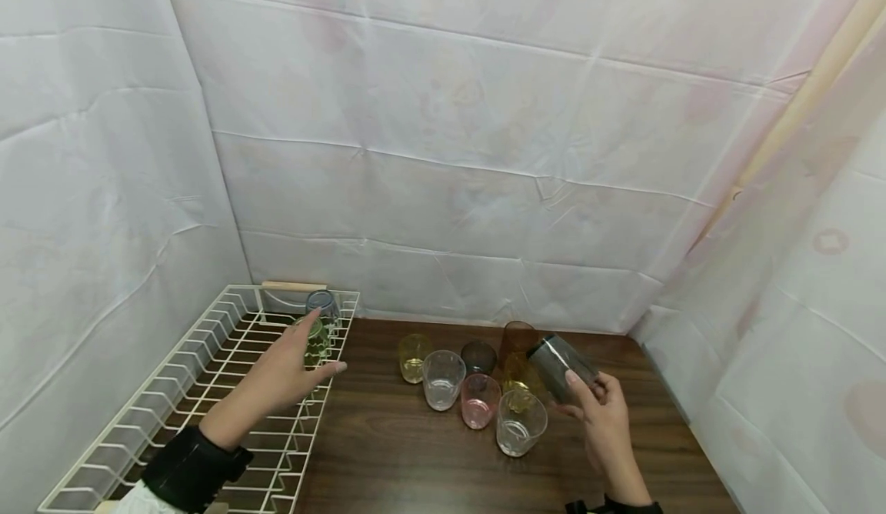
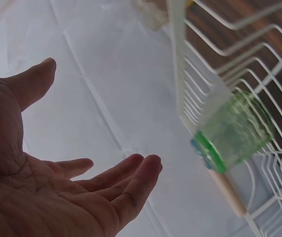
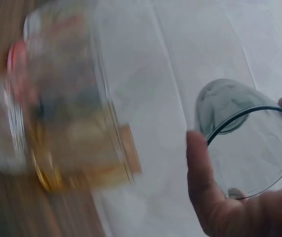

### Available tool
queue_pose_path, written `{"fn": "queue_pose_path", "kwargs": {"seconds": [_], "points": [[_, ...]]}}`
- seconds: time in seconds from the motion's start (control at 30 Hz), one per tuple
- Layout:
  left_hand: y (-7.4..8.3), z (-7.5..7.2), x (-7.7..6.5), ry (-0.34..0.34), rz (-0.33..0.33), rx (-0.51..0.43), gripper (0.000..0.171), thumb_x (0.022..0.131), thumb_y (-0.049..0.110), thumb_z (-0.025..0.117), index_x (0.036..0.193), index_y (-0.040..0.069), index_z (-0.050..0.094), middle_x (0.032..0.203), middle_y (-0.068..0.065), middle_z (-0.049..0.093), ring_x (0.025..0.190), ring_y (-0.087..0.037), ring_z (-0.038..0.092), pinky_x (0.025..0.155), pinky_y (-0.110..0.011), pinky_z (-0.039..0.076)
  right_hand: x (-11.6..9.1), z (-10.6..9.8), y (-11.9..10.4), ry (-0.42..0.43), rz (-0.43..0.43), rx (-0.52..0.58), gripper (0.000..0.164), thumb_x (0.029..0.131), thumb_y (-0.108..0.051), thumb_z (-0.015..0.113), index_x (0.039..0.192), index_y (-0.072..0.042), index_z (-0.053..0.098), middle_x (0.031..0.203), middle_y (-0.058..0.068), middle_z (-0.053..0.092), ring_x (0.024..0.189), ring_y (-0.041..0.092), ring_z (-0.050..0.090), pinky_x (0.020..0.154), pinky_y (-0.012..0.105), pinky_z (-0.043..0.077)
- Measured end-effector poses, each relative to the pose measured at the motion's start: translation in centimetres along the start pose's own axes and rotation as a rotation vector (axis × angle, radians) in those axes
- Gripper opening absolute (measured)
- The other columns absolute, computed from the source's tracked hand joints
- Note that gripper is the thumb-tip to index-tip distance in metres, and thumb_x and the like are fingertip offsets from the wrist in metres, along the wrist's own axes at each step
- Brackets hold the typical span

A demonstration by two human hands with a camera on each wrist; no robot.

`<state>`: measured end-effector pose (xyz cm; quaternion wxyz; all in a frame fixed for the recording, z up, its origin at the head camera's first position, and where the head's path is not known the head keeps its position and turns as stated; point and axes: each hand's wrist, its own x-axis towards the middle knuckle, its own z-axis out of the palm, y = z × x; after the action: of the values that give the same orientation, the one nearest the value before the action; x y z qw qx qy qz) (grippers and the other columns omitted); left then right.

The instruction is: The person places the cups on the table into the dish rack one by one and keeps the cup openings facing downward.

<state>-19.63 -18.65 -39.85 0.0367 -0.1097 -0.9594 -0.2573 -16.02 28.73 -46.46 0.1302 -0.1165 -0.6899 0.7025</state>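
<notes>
A grey tinted drinking glass (image 1: 562, 366) is tilted above the table in my right hand (image 1: 604, 422), thumb and fingers gripping it near the rim. In the right wrist view the mouth of this glass (image 3: 224, 106) faces the camera. My left hand (image 1: 284, 368) is over the right side of a white wire dish rack (image 1: 242, 287), fingers spread and holding nothing. A green glass (image 2: 234, 131) stands in the rack near that hand, and a blue glass (image 1: 322, 302) is behind it. Fingers partly cover the green glass in the head view.
Several glasses stand grouped on the wooden table (image 1: 394, 460): yellow (image 1: 414, 360), clear (image 1: 443, 382), dark (image 1: 478, 358), pink (image 1: 481, 401), another clear one (image 1: 521, 425), amber (image 1: 519, 375) and brown (image 1: 517, 337). White cloth walls (image 1: 443, 191) enclose the back and sides.
</notes>
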Motion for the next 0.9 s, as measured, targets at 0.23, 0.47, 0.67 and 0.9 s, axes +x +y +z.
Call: {"fn": "queue_pose_path", "kwargs": {"seconds": [0.23, 0.47, 0.67, 0.9], "points": [[2.4, 0.6, -0.5, -0.015, 0.019, -0.023, 0.110, 0.095, 0.057, 0.076, 0.169, 0.002, 0.018, 0.163, -0.040, 0.037, 0.151, -0.064, 0.035, 0.117, -0.077, 0.037, -0.9, 3.0, 1.2, -0.351, -0.076, 0.395, 0.022, 0.116, -0.021, 0.040, 0.136, -0.016, 0.051, 0.126, -0.006, 0.068, 0.111, 0.010, 0.071, 0.091, 0.035, 0.066], [4.3, 2.2, -0.5, -0.028, 0.037, -0.077, 0.104, 0.094, 0.053, 0.079, 0.170, 0.007, 0.024, 0.168, -0.033, 0.036, 0.154, -0.058, 0.036, 0.121, -0.074, 0.036, -1.7, 5.7, 2.1, -0.705, 0.010, 0.740, 0.043, 0.118, -0.031, 0.023, 0.145, -0.027, 0.056, 0.138, -0.007, 0.069, 0.126, 0.010, 0.067, 0.103, 0.033, 0.060], [5.4, 3.4, -0.9, -0.041, 0.060, -0.119, 0.101, 0.093, 0.049, 0.081, 0.169, 0.008, 0.028, 0.169, -0.029, 0.039, 0.154, -0.057, 0.037, 0.122, -0.073, 0.035, -2.1, 7.5, 2.1, -0.782, 0.038, 0.863, 0.045, 0.118, -0.034, 0.024, 0.144, -0.026, 0.060, 0.141, -0.005, 0.070, 0.131, 0.011, 0.066, 0.104, 0.034, 0.060], [5.9, 4.2, -1.3, -0.044, 0.051, -0.160, 0.101, 0.092, 0.047, 0.083, 0.169, 0.009, 0.029, 0.170, -0.023, 0.039, 0.156, -0.054, 0.036, 0.123, -0.072, 0.035, -2.1, 8.0, 2.3, -0.829, 0.034, 0.885, 0.048, 0.118, -0.036, 0.024, 0.148, -0.024, 0.059, 0.144, -0.003, 0.069, 0.131, 0.013, 0.066, 0.105, 0.035, 0.060]]}}
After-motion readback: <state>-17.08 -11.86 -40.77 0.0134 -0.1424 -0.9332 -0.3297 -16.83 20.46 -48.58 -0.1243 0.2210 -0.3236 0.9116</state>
